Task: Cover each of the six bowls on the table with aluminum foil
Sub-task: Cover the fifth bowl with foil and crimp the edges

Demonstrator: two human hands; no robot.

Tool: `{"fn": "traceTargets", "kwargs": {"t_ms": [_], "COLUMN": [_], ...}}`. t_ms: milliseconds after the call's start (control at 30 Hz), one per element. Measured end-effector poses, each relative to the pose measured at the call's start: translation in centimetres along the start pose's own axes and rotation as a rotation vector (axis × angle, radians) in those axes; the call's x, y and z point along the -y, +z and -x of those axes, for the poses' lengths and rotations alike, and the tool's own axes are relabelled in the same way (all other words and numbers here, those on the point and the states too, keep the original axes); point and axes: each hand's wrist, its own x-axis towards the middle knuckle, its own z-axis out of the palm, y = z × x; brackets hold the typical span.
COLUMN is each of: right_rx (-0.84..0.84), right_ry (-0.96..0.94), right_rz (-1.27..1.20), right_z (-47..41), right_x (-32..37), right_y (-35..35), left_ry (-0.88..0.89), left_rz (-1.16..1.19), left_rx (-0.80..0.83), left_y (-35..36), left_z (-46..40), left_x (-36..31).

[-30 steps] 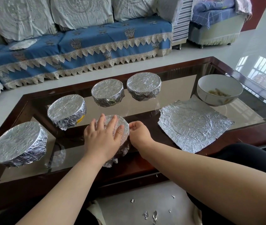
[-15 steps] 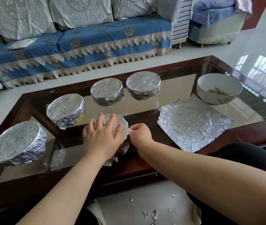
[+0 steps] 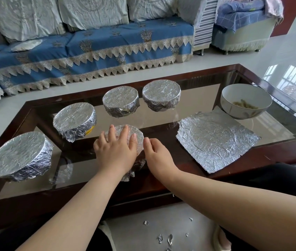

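The right hand [image 3: 157, 156] has come off the foil edge it was pinching a moment ago and now hangs just right of the near bowl [image 3: 136, 137], fingers loosely bent, holding nothing. The left hand [image 3: 116, 149] lies flat on that bowl's foil top. Far right, the last bowl [image 3: 245, 100] stands uncovered beside a loose foil sheet [image 3: 215, 140] on the table [image 3: 161, 185].

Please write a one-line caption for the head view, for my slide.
Left hand presses foil on the fifth bowl, right hand beside it; one white bowl remains uncovered.
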Motion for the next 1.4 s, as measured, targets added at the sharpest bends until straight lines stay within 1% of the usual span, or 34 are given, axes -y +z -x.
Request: {"fn": "traceTargets", "kwargs": {"t_ms": [67, 167, 333, 433, 533, 600, 700, 1167, 1400], "right_rx": [0.019, -0.013, 0.041, 0.035, 0.045, 0.041, 0.024, -0.133, -0.141], "right_ry": [-0.046, -0.108, -0.122, -0.1, -0.084, -0.068, -0.031, 0.199, 0.28], "right_rz": [0.023, 0.026, 0.094, 0.017, -0.049, -0.088, -0.12, -0.308, -0.362], "right_z": [-0.1, -0.8, -2.0, -2.0, -1.8, -1.6, -1.4, -1.9, -2.4], "right_x": [-0.3, -0.6, -0.2, -0.2, -0.3, -0.2, -0.6, -0.9, -0.5], "right_y": [0.3, 0.3, -0.6, -0.5, -0.5, -0.6, -0.3, 1.6, 1.6], "left_ry": [-0.012, 0.008, 0.065, 0.116, 0.252, 0.314, 0.31, 0.287, 0.281], "left_rz": [0.019, 0.023, -0.128, -0.198, -0.192, -0.14, -0.066, -0.055, -0.064], "left_rx": [0.022, 0.115, 0.199, 0.185, 0.1, 0.117, 0.18, 0.152, 0.136], "left_y": [-0.3, -1.1, -2.3, -2.0, -1.3, -0.9, -0.6, -0.2, -0.1], "left_z": [0.1, 0.1, 0.3, 0.4, -0.1, -0.6, -1.0, -0.9, -0.9], "left_x": [-0.3, -0.4, 1.0, 1.5, 2.2, 2.7, 3.0, 2.8, 2.7]}}
